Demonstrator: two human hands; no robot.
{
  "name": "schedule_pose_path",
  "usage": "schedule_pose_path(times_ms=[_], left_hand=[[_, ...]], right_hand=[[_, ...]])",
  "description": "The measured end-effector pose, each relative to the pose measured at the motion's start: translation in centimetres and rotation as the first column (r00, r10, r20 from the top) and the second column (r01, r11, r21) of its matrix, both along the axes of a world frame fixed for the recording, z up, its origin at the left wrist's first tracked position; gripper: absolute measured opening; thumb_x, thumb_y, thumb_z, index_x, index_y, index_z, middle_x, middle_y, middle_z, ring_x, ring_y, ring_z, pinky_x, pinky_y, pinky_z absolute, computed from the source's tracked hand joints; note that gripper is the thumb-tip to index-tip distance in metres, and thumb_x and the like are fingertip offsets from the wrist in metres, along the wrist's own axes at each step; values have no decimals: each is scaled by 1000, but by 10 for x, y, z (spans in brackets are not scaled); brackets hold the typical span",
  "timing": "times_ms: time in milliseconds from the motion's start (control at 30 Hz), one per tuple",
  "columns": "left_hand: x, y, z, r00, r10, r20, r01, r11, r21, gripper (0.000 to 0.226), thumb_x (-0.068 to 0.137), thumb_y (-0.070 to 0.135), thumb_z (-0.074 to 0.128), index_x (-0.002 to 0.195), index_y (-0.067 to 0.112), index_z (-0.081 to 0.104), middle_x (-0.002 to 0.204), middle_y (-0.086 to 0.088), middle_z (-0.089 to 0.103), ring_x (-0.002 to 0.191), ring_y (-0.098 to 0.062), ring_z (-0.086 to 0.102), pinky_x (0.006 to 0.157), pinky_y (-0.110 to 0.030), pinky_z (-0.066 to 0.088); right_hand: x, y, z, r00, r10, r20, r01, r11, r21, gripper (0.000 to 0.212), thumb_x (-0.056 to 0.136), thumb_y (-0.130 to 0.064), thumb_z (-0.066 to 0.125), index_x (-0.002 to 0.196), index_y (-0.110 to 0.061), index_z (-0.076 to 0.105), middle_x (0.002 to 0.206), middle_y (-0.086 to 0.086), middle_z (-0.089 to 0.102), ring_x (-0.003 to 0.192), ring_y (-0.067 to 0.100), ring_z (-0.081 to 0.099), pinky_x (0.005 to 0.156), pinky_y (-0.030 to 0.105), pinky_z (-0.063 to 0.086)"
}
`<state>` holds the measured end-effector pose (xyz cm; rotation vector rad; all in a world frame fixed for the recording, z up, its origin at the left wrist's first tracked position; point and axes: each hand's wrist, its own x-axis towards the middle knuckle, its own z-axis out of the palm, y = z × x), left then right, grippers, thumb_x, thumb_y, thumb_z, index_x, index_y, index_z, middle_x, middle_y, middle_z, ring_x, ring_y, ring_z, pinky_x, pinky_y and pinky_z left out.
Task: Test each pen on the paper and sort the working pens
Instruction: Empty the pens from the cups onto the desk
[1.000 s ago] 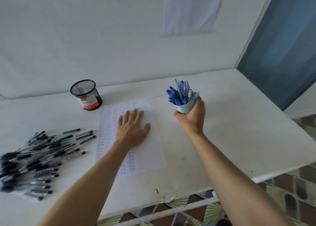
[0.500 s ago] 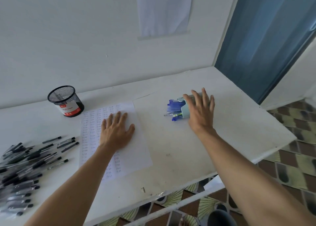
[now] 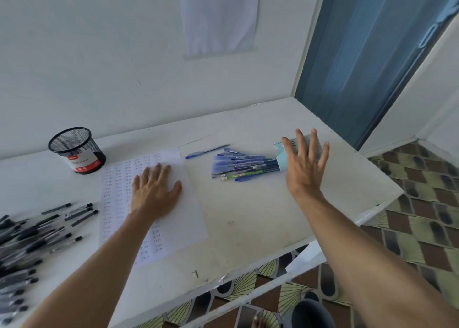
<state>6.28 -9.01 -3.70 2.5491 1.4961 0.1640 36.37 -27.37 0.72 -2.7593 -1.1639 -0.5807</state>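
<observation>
A sheet of paper (image 3: 173, 226) covered in small test marks lies on the white table (image 3: 248, 223). My left hand (image 3: 155, 191) rests flat on it, fingers straight. A light blue cup (image 3: 283, 157) lies on its side at the right, and several blue pens (image 3: 238, 166) spill out of it toward the left. One blue pen (image 3: 206, 151) lies apart, farther back. My right hand (image 3: 304, 165) hovers over the cup with its fingers spread and straight. A heap of black pens (image 3: 32, 243) lies at the left edge.
A black mesh pen holder (image 3: 77, 150) with a red label stands at the back left, near the wall. The table's front and right edges are close, with patterned floor tiles below. A blue door (image 3: 367, 54) is at the back right.
The right hand tipped the upright cup onto its side and drew it to the right, so the blue pens slid out across the table. The left hand stayed on the paper.
</observation>
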Motion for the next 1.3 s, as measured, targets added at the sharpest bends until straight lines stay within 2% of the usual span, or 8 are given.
schedule_pose_path(times_ms=[167, 300, 467, 667, 833, 1000, 1167, 1300], left_hand=[[0, 0, 0, 1000, -4, 2, 4, 1000, -1, 66, 100, 58, 31, 157, 25, 21, 167, 0, 13, 154, -27, 7, 125, -47, 3], [-1, 0, 0, 1000, -9, 0, 9, 1000, 8, 66, 100, 58, 30, 157, 25, 21, 167, -1, 14, 154, -28, 8, 125, -48, 4], [0, 0, 0, 1000, -10, 4, 10, 1000, 5, 67, 100, 58, 30, 157, 25, 21, 167, -2, 14, 154, -28, 8, 125, -49, 5], [-1, -1, 2, 999, 7, 54, -5, 1000, -27, 68, 99, 58, 36, 157, 25, 23, 167, 2, 15, 154, -24, 7, 125, -45, 2], [-3, 7, 7, 982, 72, 176, -49, 990, -132, 73, 95, 52, 56, 154, 17, 33, 163, -1, 27, 152, -22, 16, 124, -41, 8], [-11, 13, 24, 883, 197, 427, -107, 969, -224, 59, 92, 26, 66, 146, 11, 46, 155, -9, 40, 146, -26, 27, 120, -39, 21], [-24, 26, 20, 968, 148, 201, -144, 989, -35, 55, 98, 42, 53, 148, 22, 42, 161, -4, 29, 151, -26, 9, 120, -48, 13], [-21, 30, 15, 994, 106, 37, -106, 994, -13, 65, 100, 57, 33, 155, 24, 25, 166, -2, 17, 153, -27, 3, 124, -46, 2]], right_hand=[[12, -12, 1, 988, -139, -62, 144, 986, 86, 99, 67, 10, 75, 147, -31, 34, 163, 6, 19, 152, 36, -2, 119, 59, -1], [10, -17, 5, 975, -143, -169, 180, 957, 228, 98, 63, 4, 78, 145, -27, 36, 158, 5, 30, 152, 34, 7, 118, 59, 5], [-10, -1, 7, 961, -25, -277, 134, 914, 383, 92, 63, -17, 76, 145, -26, 33, 143, -1, 44, 143, 25, 27, 109, 56, 17], [-55, 34, 11, 935, 203, -291, 19, 791, 612, 86, 56, -28, 75, 133, -13, 41, 125, 0, 54, 122, 24, 46, 102, 48, 23], [-109, 78, 15, 829, 433, -355, -113, 750, 652, 86, 60, -40, 78, 133, -12, 43, 125, -2, 57, 121, 21, 46, 102, 44, 23], [-152, 129, 10, 740, 546, -392, -161, 710, 685, 82, 63, -49, 83, 129, -10, 52, 121, 4, 59, 115, 28, 52, 89, 45, 41], [-171, 178, 5, 583, 655, -481, -107, 649, 753, 82, 67, -32, 88, 133, -2, 50, 118, 13, 58, 110, 25, 47, 96, 44, 42], [-174, 211, -1, 528, 662, -532, -3, 628, 778, 85, 66, -41, 80, 134, -1, 47, 121, 13, 60, 110, 32, 57, 93, 51, 49]])
